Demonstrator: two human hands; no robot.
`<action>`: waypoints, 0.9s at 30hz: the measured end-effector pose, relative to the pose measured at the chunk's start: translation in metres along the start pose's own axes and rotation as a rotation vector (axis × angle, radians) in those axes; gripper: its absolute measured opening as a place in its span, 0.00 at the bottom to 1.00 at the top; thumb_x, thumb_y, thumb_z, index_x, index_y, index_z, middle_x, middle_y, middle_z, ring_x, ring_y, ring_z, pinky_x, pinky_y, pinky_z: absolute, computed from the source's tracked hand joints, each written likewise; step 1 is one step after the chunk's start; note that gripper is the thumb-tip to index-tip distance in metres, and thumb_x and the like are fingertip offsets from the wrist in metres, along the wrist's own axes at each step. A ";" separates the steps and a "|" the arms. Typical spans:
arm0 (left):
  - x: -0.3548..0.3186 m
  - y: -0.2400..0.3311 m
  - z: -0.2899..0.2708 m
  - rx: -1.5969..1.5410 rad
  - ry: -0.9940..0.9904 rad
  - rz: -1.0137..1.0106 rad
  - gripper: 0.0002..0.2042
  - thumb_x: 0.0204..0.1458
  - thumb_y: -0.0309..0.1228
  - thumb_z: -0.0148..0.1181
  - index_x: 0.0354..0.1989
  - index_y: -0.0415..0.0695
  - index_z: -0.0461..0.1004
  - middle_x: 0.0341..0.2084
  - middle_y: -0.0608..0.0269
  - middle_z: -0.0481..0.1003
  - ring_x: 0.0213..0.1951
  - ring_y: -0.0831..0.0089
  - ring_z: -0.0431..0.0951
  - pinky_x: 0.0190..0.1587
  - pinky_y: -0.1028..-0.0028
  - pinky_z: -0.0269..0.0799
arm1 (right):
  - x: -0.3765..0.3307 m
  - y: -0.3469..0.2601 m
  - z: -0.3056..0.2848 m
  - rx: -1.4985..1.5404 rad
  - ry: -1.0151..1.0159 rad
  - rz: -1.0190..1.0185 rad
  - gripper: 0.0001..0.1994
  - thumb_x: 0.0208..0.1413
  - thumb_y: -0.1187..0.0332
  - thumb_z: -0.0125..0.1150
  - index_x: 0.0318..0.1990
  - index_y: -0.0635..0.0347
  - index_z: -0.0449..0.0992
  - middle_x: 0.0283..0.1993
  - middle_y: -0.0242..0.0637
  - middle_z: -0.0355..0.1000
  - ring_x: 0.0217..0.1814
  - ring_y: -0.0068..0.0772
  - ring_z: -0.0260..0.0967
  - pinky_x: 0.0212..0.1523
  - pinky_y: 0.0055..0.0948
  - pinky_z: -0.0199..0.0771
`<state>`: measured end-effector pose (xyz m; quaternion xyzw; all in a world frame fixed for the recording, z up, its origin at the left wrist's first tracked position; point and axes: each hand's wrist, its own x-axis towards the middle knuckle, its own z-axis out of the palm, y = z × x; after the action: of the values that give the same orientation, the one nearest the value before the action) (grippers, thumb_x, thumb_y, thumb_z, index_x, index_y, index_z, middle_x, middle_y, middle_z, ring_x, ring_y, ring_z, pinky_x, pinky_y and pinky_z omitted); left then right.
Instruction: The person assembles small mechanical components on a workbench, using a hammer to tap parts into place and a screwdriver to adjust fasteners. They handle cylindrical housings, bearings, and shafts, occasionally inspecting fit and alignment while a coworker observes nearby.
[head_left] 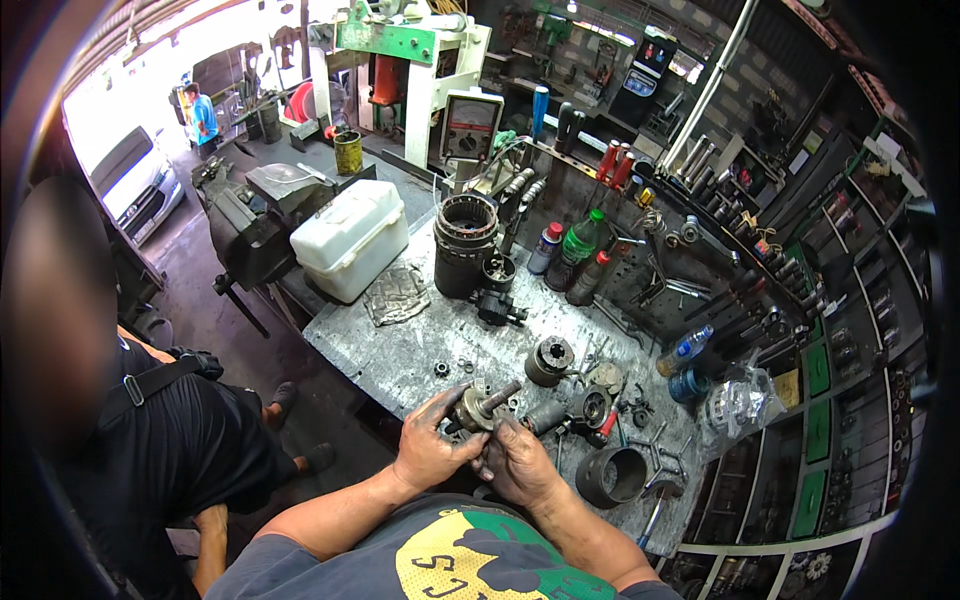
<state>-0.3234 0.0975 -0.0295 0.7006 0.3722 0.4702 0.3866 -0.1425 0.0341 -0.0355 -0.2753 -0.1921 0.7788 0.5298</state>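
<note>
Both hands are closed together on a small metal shaft assembly (478,407) at the near edge of the table (400,355). The left hand (428,448) wraps it from the 8 o'clock side, the right hand (515,462) from 5 o'clock, and the shaft points toward 2 o'clock. A dark ring housing (612,476) lies at 4 o'clock, a round grey part (550,361) at 1 o'clock, and a white plastic case (350,238) sits far off at 11 o'clock.

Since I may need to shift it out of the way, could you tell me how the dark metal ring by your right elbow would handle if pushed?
The metal ring looks thick-walled and rigid, so probably heavy for its size. It appears to lie tilted on the workbench, so a push might set it rolling. The oily-looking hands suggest it could also be slippery.
</note>
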 end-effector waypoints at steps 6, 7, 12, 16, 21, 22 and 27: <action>-0.005 0.002 -0.003 -0.324 0.040 -0.286 0.27 0.52 0.33 0.78 0.59 0.33 0.80 0.42 0.58 0.88 0.43 0.75 0.85 0.51 0.70 0.82 | -0.017 -0.018 0.016 -1.158 0.043 -0.207 0.45 0.71 0.53 0.68 0.83 0.66 0.49 0.62 0.45 0.77 0.53 0.38 0.82 0.50 0.36 0.84; -0.005 0.000 -0.002 -0.336 0.086 -0.310 0.26 0.53 0.32 0.78 0.58 0.32 0.80 0.40 0.62 0.87 0.41 0.80 0.82 0.49 0.72 0.81 | -0.018 -0.019 0.021 -1.438 0.074 -0.389 0.47 0.69 0.57 0.69 0.83 0.68 0.47 0.60 0.48 0.78 0.51 0.42 0.83 0.50 0.38 0.85; -0.005 -0.004 -0.009 -0.278 0.096 -0.326 0.27 0.52 0.33 0.79 0.57 0.31 0.80 0.39 0.61 0.87 0.40 0.79 0.83 0.47 0.73 0.81 | -0.013 -0.037 0.035 -1.703 0.172 -0.856 0.47 0.58 0.76 0.67 0.84 0.61 0.51 0.48 0.50 0.81 0.34 0.49 0.81 0.36 0.42 0.83; -0.009 0.003 -0.017 -0.164 0.073 -0.294 0.27 0.52 0.35 0.79 0.57 0.33 0.80 0.39 0.61 0.87 0.40 0.79 0.83 0.47 0.72 0.82 | -0.005 -0.040 0.039 -1.965 0.118 -0.650 0.42 0.56 0.77 0.67 0.80 0.59 0.59 0.44 0.52 0.79 0.37 0.56 0.82 0.38 0.49 0.85; -0.013 0.013 -0.026 -0.220 0.079 -0.296 0.28 0.50 0.37 0.80 0.57 0.33 0.80 0.38 0.60 0.87 0.40 0.78 0.84 0.48 0.71 0.82 | 0.000 -0.036 0.042 -1.900 0.131 -0.682 0.38 0.55 0.79 0.68 0.76 0.60 0.65 0.47 0.51 0.81 0.40 0.55 0.83 0.39 0.44 0.84; -0.014 0.013 -0.028 -0.196 0.071 -0.296 0.29 0.49 0.37 0.80 0.57 0.33 0.80 0.38 0.59 0.87 0.41 0.78 0.84 0.49 0.71 0.82 | 0.001 -0.037 0.042 -1.949 0.139 -0.639 0.38 0.55 0.79 0.68 0.76 0.60 0.66 0.47 0.52 0.81 0.40 0.55 0.83 0.39 0.44 0.84; -0.024 -0.001 -0.037 -0.133 0.105 -0.251 0.29 0.48 0.35 0.82 0.56 0.33 0.80 0.42 0.56 0.87 0.44 0.72 0.87 0.52 0.68 0.83 | 0.010 -0.051 0.059 -1.808 0.087 -0.852 0.37 0.58 0.73 0.71 0.76 0.56 0.67 0.44 0.53 0.79 0.37 0.59 0.81 0.37 0.47 0.83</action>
<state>-0.3651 0.0838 -0.0294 0.5957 0.4446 0.4779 0.4681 -0.1460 0.0617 0.0375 -0.5115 -0.7753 0.0745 0.3628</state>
